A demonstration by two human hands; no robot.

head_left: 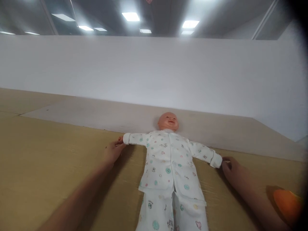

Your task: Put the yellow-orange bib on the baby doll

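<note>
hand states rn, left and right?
Left hand: at one sleeve cuff of the doll; grip can't be told.
Right hand: curled at the other cuff; grip can't be told.

A bald plastic baby doll [168,122] in white printed cotton-like pajamas [166,166] lies face-up, arms spread, across a flat tan surface [60,144] and its pale grey strip [96,112]; a rounded orange object [285,203] sits at right.

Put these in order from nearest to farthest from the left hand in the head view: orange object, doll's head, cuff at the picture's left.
From the left hand:
1. Cuff: picture's left, directly beside the hand.
2. Doll's head: near the middle, farther back.
3. Orange object: far right, low in the picture.
</note>
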